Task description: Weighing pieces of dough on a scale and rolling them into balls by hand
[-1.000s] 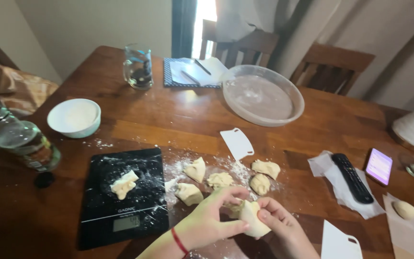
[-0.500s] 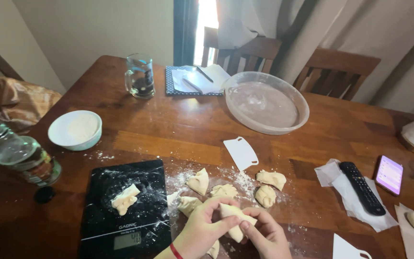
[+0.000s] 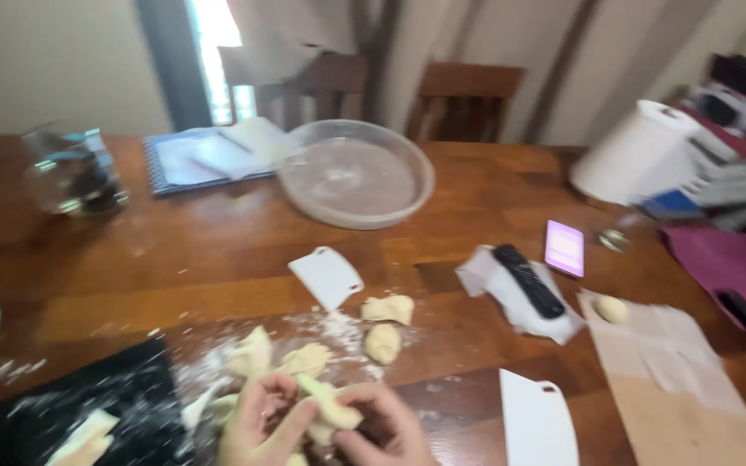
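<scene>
Both hands are down at the bottom edge of the wooden table (image 3: 218,285), working one piece of dough (image 3: 328,406) between them. The left hand (image 3: 261,423) has its fingers curled around the left side of the piece, and the right hand (image 3: 386,427) is closed on it from the right, so the dough is pinched between the two, just above the floury patch of table. The shot is pretty blurry, so I can't make out exact finger placement. Right by the hands there are more dough pieces: one lump (image 3: 252,354) and another (image 3: 308,358) just above the left hand, plus two more (image 3: 388,308) and (image 3: 382,343) a bit further up to the right. A black kitchen scale (image 3: 123,406) dusted with flour sits to the left with a dough scrap (image 3: 84,436) on it. A white plastic scraper (image 3: 328,276) lies above the dough pile, and a second white scraper (image 3: 535,423) is just right of the right hand. Further back there's a clear round lid (image 3: 356,173), a spiral notebook (image 3: 209,160) and a glass jar (image 3: 71,168). Off to the right are a remote (image 3: 528,280) on a paper napkin, a phone (image 3: 565,248) with a lit purple screen, a roll of paper towels (image 3: 628,151), and a small dough ball (image 3: 612,308) on brown paper (image 3: 684,388).
</scene>
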